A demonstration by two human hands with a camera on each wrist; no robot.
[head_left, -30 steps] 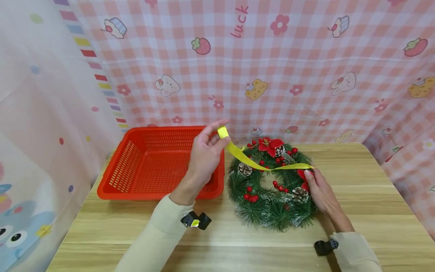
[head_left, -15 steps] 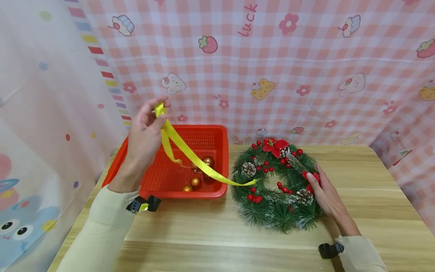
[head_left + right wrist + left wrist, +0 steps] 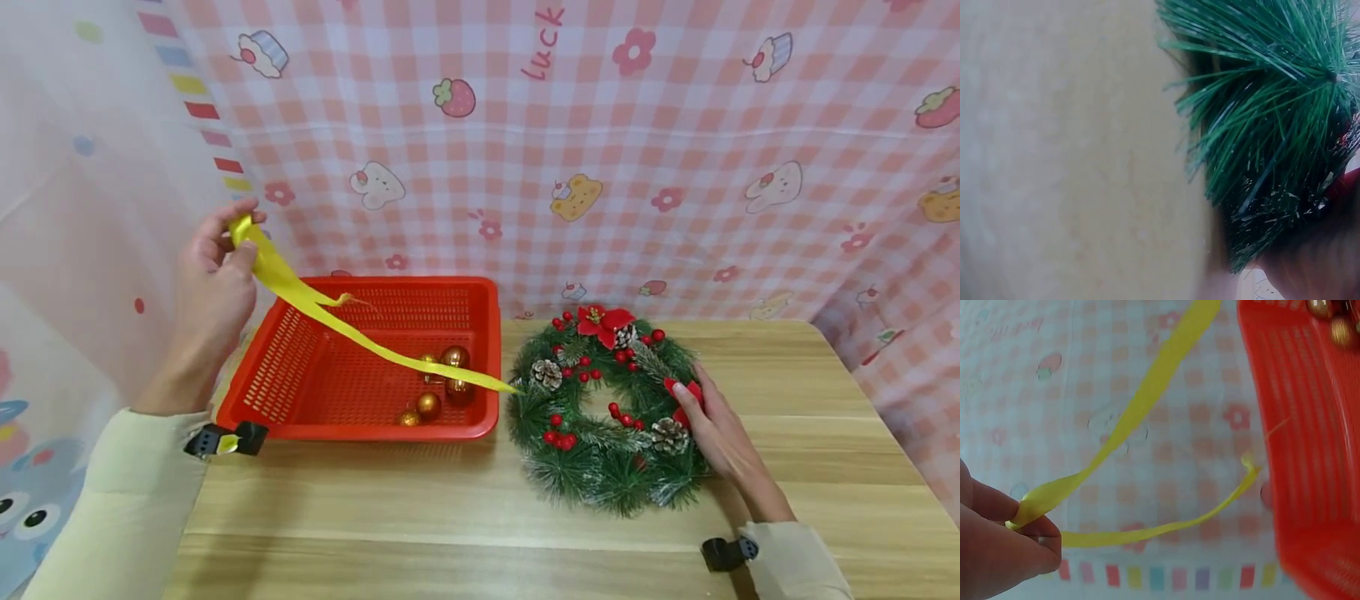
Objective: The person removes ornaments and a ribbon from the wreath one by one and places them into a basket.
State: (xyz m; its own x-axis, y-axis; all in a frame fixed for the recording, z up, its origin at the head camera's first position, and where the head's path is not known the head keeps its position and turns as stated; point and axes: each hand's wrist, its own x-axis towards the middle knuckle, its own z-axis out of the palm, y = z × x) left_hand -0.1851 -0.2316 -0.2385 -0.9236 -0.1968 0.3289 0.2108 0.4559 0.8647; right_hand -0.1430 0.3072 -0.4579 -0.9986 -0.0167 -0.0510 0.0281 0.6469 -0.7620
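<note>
My left hand (image 3: 217, 279) pinches a yellow ribbon (image 3: 341, 327) between thumb and fingers, up at the left above the basket's far left corner. From there the ribbon slopes down to the right across the basket, its far end at the wreath's left side. A shorter frayed tail of ribbon (image 3: 1166, 529) hangs free in the left wrist view. The green Christmas wreath (image 3: 555, 462), with red berries, pinecones and red flowers, lies flat on the table. My right hand (image 3: 720, 429) grips its right edge, thumb on top beside a red flower; the other fingers are partly hidden.
A red plastic basket (image 3: 360, 432) stands left of the wreath on the wooden table (image 3: 465, 533). Several golden ball ornaments (image 3: 428, 406) lie in its right part. A pink checked cloth (image 3: 480, 167) hangs behind the table.
My left hand has drawn the ribbon leftward, off the wreath and across the basket. The ribbon's far end has left the right hand, which stays on the wreath. Golden balls have come into view.
</note>
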